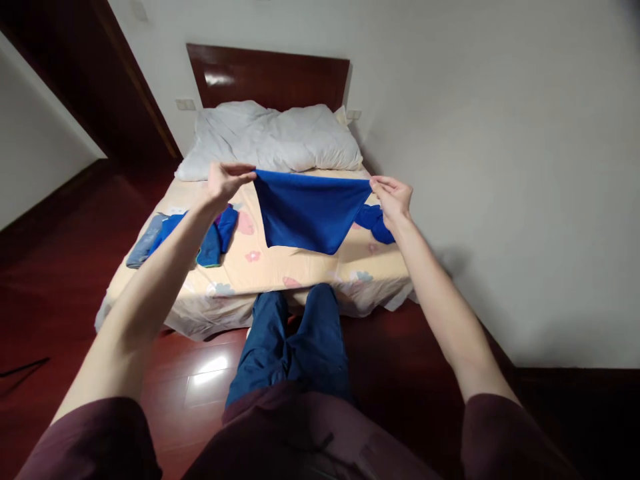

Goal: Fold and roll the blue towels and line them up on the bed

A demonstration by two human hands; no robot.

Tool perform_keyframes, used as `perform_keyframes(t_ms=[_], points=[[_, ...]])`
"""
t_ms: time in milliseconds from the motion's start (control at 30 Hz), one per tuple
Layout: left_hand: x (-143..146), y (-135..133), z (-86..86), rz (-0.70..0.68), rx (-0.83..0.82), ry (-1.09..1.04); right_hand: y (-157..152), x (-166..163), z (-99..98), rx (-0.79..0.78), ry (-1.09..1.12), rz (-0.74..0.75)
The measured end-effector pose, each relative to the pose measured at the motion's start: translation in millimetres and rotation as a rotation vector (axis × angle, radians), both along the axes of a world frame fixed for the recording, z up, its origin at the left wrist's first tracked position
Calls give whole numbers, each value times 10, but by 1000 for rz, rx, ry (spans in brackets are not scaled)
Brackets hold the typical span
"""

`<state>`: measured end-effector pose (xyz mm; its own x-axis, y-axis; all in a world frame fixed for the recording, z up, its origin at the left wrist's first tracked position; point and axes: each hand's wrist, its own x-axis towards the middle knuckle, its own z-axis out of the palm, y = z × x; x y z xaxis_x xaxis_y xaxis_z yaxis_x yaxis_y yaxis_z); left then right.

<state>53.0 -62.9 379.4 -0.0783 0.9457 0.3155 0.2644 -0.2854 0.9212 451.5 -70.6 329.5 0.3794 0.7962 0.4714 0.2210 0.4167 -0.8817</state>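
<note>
A plain blue cloth (307, 210) is stretched in the air between my two hands, its top edge nearly straight and its lower part hanging free above the bed. My left hand (227, 181) pinches its upper left corner, and my right hand (393, 199) pinches the upper right one. Behind and below my right hand lies a crumpled blue cloth (373, 221) on the bed. Near my left forearm, several folded blue and grey-blue cloth pieces (213, 247) lie on the sheet, partly hidden by that arm.
The bed (250, 277) has a peach sheet with a flower pattern. Pale grey bedding (273, 137) is heaped against the dark wooden headboard (275, 77). A white wall (500, 167) rises on the right. Dark red wooden floor (65, 280) surrounds the bed; my legs are at its front edge.
</note>
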Motion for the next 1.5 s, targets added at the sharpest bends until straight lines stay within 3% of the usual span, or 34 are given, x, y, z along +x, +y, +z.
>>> perform_keyframes(t_ms=[267,400,533,733,867,933,1000,1100,1200,1267,1367,1433,1500], points=[[-352,-698,-467,-47,-53,-10,-670,2,-316,-194,147,110],[-443,-1033,-487,-37,-142,-1,-937,45,-369,-323,194,208],[-476,-1122,-473,-15,-261,1,-967,78,-364,-409,220,254],[-477,-772,-751,5,-305,-15,-620,1,-432,-481,250,260],[-343,-281,-1018,63,-266,-69,-152,-206,-562,-477,286,230],[-256,20,-1073,114,-244,-90,135,-328,-608,-476,276,188],[-195,293,-1044,137,-198,-105,416,-423,-625,-432,262,107],[-183,514,-883,125,-76,-82,735,-453,-622,-245,227,15],[-243,473,-742,132,-9,-13,847,-359,-674,-87,146,23],[-302,364,-759,146,-6,21,803,-287,-782,-65,97,45],[-393,172,-1061,162,-20,78,597,-265,-1115,-128,78,75],[-432,16,-1458,174,-52,138,383,-323,-1480,-198,103,104],[-434,-186,-1967,173,-130,205,121,-421,-1940,-302,154,130]])
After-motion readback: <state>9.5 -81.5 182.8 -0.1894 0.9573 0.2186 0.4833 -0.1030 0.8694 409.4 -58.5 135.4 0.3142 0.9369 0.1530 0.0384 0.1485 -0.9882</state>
